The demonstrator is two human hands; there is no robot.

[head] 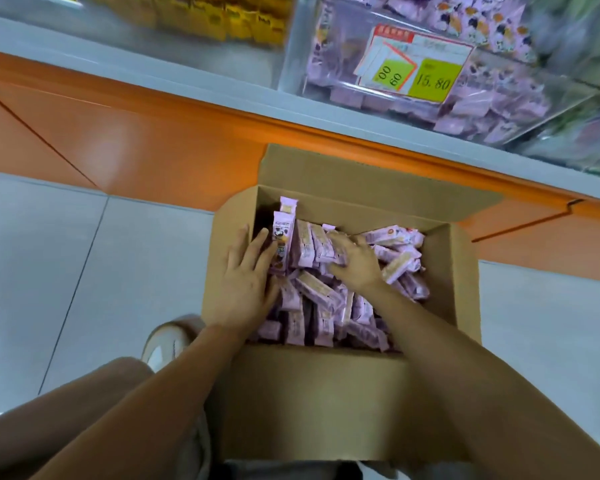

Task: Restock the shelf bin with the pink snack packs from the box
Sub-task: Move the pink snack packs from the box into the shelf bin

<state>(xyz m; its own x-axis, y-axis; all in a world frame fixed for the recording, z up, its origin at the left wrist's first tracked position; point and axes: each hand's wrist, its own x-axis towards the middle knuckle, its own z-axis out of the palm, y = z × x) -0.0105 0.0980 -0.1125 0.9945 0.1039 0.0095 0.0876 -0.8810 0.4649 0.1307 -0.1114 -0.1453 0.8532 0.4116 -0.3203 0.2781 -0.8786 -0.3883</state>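
Note:
An open cardboard box stands on the floor, holding several pink snack packs. Both my hands are inside it. My left hand lies flat against the left side of an upright row of packs, fingers spread. My right hand presses on the other side of that same row, fingers curled over the pack tops. The row is squeezed between the two hands. Above, a clear shelf bin with the same pink packs carries a green price tag reading 15.80.
The orange shelf base runs across behind the box. A bin of yellow packs sits at the upper left. My shoe and knee are left of the box, on grey floor tiles.

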